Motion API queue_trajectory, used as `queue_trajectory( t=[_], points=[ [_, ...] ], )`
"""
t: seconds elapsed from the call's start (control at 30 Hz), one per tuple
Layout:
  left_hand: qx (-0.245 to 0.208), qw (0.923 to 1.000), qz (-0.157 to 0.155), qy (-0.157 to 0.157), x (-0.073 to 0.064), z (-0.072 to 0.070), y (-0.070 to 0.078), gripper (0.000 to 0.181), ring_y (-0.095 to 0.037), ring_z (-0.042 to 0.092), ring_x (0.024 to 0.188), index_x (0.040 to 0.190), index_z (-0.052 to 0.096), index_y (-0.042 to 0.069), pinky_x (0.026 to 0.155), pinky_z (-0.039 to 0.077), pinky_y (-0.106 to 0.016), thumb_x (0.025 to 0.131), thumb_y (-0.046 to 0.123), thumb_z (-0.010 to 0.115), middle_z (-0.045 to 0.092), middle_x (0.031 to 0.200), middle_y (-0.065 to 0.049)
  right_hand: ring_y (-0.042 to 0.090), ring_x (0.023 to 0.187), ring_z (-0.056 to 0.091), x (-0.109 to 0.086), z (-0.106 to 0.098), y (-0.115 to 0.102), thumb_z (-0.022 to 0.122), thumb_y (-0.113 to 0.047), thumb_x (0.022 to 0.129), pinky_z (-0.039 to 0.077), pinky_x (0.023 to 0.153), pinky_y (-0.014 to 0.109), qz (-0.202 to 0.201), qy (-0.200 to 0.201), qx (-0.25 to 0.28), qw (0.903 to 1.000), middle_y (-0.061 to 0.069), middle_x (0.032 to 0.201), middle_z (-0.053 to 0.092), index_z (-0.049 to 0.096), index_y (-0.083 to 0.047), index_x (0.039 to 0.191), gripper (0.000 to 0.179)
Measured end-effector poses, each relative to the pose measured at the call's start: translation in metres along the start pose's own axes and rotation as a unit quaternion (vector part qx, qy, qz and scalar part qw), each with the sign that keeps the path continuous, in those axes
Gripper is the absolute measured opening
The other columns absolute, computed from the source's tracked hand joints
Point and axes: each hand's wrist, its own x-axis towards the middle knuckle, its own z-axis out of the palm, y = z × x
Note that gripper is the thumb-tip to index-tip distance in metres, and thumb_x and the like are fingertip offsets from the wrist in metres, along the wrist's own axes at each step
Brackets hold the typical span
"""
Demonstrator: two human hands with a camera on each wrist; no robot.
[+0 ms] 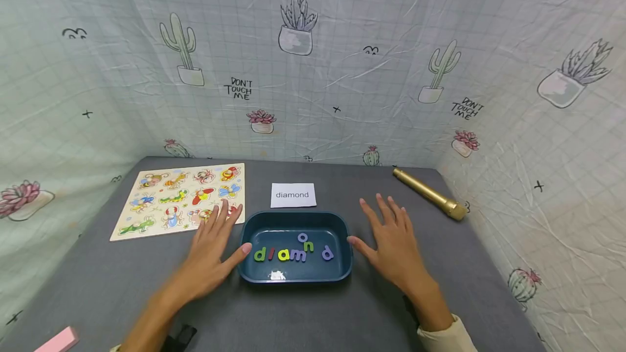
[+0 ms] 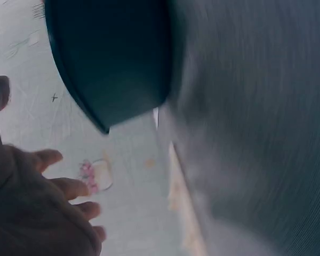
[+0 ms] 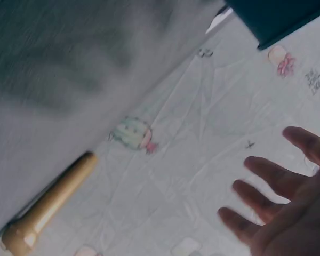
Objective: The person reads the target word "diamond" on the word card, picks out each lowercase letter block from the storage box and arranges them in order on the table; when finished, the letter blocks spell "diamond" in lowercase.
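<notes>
On the grey table (image 1: 303, 314), I see the blue tray (image 1: 318, 271) lying lengthwise from nine to three o'clock, at three from the slightly nearer left hand (image 1: 210, 257) and nine from the right hand (image 1: 393, 243), both with fingers spread, gripping nothing.

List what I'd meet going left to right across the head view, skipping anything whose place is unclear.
Pink block → puzzle board → blue tray → right hand → gold tube.
</notes>
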Motion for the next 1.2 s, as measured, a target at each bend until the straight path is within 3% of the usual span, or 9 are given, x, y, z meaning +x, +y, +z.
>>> queue_trajectory(
  t=[0.1,0.17,0.37,0.5,0.6,0.67,0.9,1.07,1.2],
  points=[
    [-0.106,0.9940,-0.025,-0.005,-0.004,0.006,0.000,0.082,-0.051,0.014,0.163,0.170,0.025,0.023,0.123,0.014,-0.082,0.103,0.047,0.065,0.015,0.178,-0.018,0.043,0.155,0.036,0.002,0.003,-0.008,0.072,-0.063,0.094,0.034,0.121,0.071,-0.030,0.024,0.027,0.9989,0.019,0.169,0.039,0.041,-0.025,0.165,0.086],
    [-0.174,0.9839,-0.038,-0.011,-0.006,0.011,-0.001,0.078,-0.050,0.020,0.161,0.169,0.027,0.022,0.122,0.019,-0.081,0.104,0.043,0.066,0.022,0.177,-0.017,0.040,0.150,0.042,0.003,0.005,-0.013,0.076,-0.059,0.092,0.040,0.117,0.069,-0.050,0.038,0.045,0.9970,0.017,0.167,0.043,0.043,-0.025,0.164,0.086],
    [-0.344,0.9357,-0.077,-0.024,-0.013,0.024,-0.007,0.067,-0.040,0.029,0.162,0.165,0.035,0.020,0.130,0.023,-0.062,0.107,0.030,0.066,0.033,0.174,-0.011,0.034,0.140,0.050,0.005,0.011,-0.033,0.083,-0.052,0.089,0.046,0.111,0.061,-0.105,0.070,0.079,0.9888,0.012,0.161,0.051,0.049,-0.023,0.160,0.084],
    [-0.412,0.9034,-0.115,-0.032,-0.017,0.030,-0.007,0.063,-0.033,0.024,0.165,0.164,0.038,0.023,0.131,0.021,-0.052,0.107,0.022,0.065,0.033,0.175,-0.004,0.029,0.134,0.053,0.005,0.017,-0.044,0.085,-0.049,0.088,0.049,0.108,0.055,-0.132,0.091,0.097,0.9823,0.008,0.156,0.057,0.053,-0.022,0.157,0.080],
    [-0.439,0.8890,-0.126,-0.034,-0.018,0.033,-0.006,0.061,-0.031,0.018,0.166,0.164,0.038,0.023,0.134,0.014,-0.054,0.108,0.015,0.062,0.030,0.176,-0.002,0.026,0.130,0.056,0.005,0.021,-0.052,0.086,-0.047,0.088,0.051,0.103,0.050,-0.150,0.105,0.111,0.9768,0.006,0.153,0.060,0.056,-0.021,0.155,0.077],
    [-0.446,0.8854,-0.127,-0.036,-0.019,0.035,-0.006,0.061,-0.031,0.016,0.167,0.164,0.038,0.020,0.134,0.012,-0.054,0.108,0.013,0.061,0.029,0.176,-0.003,0.024,0.128,0.057,0.006,0.023,-0.057,0.086,-0.046,0.088,0.051,0.101,0.049,-0.160,0.110,0.117,0.9739,0.006,0.150,0.062,0.058,-0.021,0.153,0.075],
    [-0.441,0.8864,-0.137,-0.033,-0.022,0.038,-0.007,0.062,-0.030,0.015,0.167,0.164,0.037,0.019,0.134,0.013,-0.051,0.108,0.013,0.062,0.027,0.176,-0.004,0.019,0.125,0.058,0.010,0.025,-0.077,0.085,-0.047,0.090,0.051,0.104,0.045,-0.170,0.093,0.131,0.9722,0.001,0.147,0.065,0.061,-0.022,0.150,0.070],
    [-0.446,0.8854,-0.126,-0.030,-0.023,0.041,-0.005,0.063,-0.032,0.013,0.167,0.165,0.036,0.021,0.134,0.012,-0.054,0.108,0.012,0.061,0.025,0.177,-0.005,0.016,0.123,0.059,0.015,0.028,-0.092,0.082,-0.045,0.093,0.051,0.103,0.043,-0.182,0.081,0.180,0.9633,0.000,0.145,0.066,0.063,-0.021,0.148,0.063],
    [-0.449,0.8865,-0.109,-0.031,-0.022,0.043,-0.006,0.063,-0.032,0.014,0.167,0.165,0.036,0.020,0.128,0.026,-0.019,0.108,0.012,0.062,0.027,0.176,-0.005,0.015,0.118,0.059,0.019,0.031,-0.104,0.083,-0.042,0.093,0.050,0.102,0.041,-0.190,0.076,0.211,0.9559,-0.001,0.139,0.069,0.065,-0.020,0.146,0.060]
  ],
)
